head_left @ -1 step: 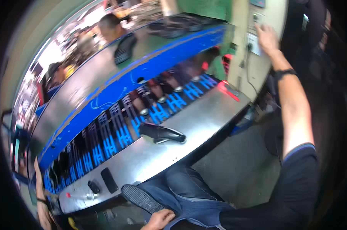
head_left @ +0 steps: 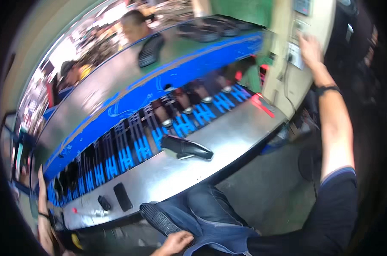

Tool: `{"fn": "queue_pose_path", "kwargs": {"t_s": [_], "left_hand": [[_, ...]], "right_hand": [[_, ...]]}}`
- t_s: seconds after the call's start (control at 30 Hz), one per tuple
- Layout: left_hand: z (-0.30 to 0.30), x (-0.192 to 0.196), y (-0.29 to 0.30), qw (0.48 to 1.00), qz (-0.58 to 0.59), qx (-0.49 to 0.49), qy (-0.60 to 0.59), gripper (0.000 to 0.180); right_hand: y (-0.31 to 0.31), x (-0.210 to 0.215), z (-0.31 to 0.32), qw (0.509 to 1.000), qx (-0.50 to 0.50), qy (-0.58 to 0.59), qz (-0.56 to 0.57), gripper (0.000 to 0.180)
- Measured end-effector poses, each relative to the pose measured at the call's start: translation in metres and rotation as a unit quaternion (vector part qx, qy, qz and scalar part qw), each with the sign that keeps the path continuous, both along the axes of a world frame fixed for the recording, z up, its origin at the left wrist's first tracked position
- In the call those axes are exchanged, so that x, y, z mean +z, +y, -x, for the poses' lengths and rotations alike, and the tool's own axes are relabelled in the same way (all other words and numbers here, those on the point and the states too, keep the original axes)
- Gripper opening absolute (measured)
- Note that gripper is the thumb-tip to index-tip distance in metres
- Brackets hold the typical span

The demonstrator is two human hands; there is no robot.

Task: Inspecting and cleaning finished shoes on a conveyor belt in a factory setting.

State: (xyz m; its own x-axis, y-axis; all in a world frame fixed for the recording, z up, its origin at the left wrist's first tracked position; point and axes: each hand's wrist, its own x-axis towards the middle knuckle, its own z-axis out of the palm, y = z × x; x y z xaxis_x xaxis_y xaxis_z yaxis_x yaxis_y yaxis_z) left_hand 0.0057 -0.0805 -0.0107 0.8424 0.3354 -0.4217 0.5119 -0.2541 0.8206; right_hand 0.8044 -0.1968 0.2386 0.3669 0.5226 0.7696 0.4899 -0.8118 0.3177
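My left hand is closed on the heel end of a dark shoe, which rests over my lap with its ridged sole turned up. Out to the right, my right hand reaches up to a pale panel, its fingers stretched out at a small switch; the fingertips are blurred. Below them a plug and cord sit in a white socket plate. Another shoe, black and shiny, lies on its side on the metal bench top in front of me.
Blue-pronged racks line the bench under a blue-edged shelf. Shoes stand on that shelf. A phone, a small black object and a red-handled tool lie on the bench. At far left is another person's arm; people sit beyond.
The whole scene has shifted slightly to the right as the view turned. Both hands keep their places, one at the shoe and one at the switch.
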Motion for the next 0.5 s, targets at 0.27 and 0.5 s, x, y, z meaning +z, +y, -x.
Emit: {"fn": "queue_pose_path", "kwargs": {"t_s": [0.27,0.5], "left_hand": [[0.025,-0.003,0.113,0.798,-0.435,0.398,-0.124,0.038],[0.04,-0.071,0.154,0.833,0.105,0.501,-0.211,0.028]], "right_hand": [[0.007,-0.007,-0.014,0.989,-0.108,-0.023,0.093,0.056],[0.089,-0.162,0.232,0.87,0.279,0.404,-0.05,0.036]]}}
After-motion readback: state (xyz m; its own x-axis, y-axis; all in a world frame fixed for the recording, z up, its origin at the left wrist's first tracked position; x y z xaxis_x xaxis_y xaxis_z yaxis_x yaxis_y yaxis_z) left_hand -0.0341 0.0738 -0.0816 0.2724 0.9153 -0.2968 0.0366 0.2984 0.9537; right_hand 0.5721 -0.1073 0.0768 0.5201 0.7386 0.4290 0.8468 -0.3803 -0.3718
